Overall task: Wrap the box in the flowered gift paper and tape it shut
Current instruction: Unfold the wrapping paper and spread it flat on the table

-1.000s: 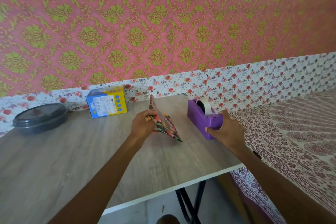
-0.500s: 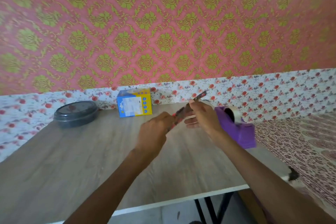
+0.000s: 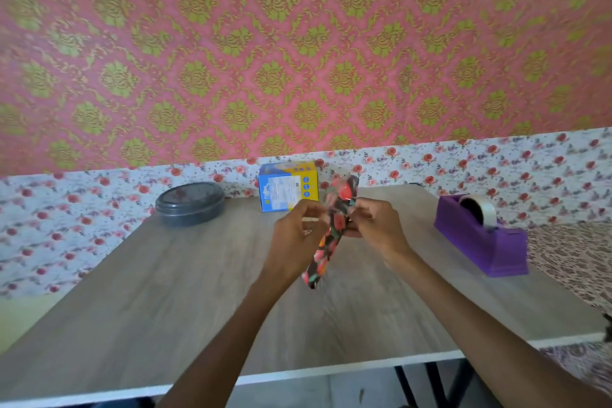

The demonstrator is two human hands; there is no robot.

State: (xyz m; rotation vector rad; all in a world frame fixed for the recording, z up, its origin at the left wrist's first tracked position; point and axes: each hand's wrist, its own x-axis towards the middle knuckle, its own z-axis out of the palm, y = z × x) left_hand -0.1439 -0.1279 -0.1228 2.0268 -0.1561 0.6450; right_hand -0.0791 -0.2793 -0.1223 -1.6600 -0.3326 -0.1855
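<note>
Black with red and orange blooms: holding the folded gift paper (image 3: 331,235) up in the air over the middle of the surface (image 3: 165,291), clear of the wood below. Gripping its upper half with the left hand (image 3: 296,232), fingers curled round its left edge. Pinching the same stretch from the other side with the right hand (image 3: 376,228), fingers bent onto it. Holding it as a narrow strip, long axis steeply tilted: lower end pointing toward the near edge and a little left, upper end pointing away toward the wall and a little right. Facing the blue and yellow box (image 3: 288,189), standing bare at the back of the surface against the flowered wall strip, just left of the paper's upper end. Showing a dark round lidded tin (image 3: 190,204) further left along the back. Showing also a purple tape dispenser (image 3: 480,242) with its roll of tape (image 3: 482,209), well apart from the hands near the right edge, beside a bed (image 3: 579,258) under patterned cloth.
</note>
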